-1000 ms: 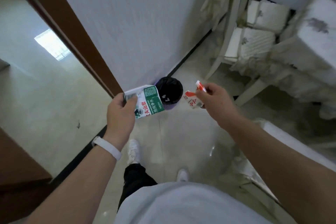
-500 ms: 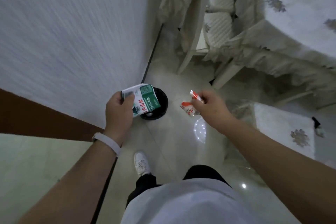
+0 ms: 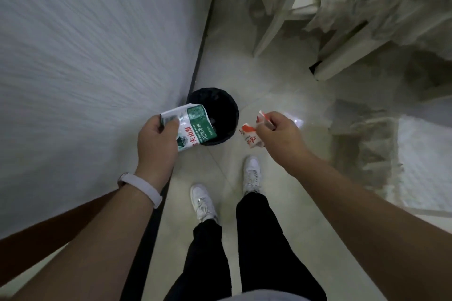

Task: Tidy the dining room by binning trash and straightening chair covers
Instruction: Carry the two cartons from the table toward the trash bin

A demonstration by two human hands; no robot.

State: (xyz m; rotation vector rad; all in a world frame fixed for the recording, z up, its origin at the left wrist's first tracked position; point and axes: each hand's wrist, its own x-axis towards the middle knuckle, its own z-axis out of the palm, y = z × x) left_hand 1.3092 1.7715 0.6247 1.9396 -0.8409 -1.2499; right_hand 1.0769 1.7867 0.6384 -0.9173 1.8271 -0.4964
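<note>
Trash in both hands at the black bin [image 3: 232,108]

The left hand [image 3: 156,140] is curled round a green-and-white wrapper [image 3: 197,127], thumb on top, and the wrapper's far end overlaps the bin's mouth. The right hand [image 3: 281,135] pinches a crumpled red-and-white wrapper [image 3: 250,135] just right of the bin, which stands on the floor between and just beyond the hands.

Pale glossy floor [image 3: 281,95], black bin [image 3: 216,96] standing against the wall [image 3: 97,56] — chair legs [image 3: 342,62] beyond, white shoes [image 3: 203,203] nearer.
</note>
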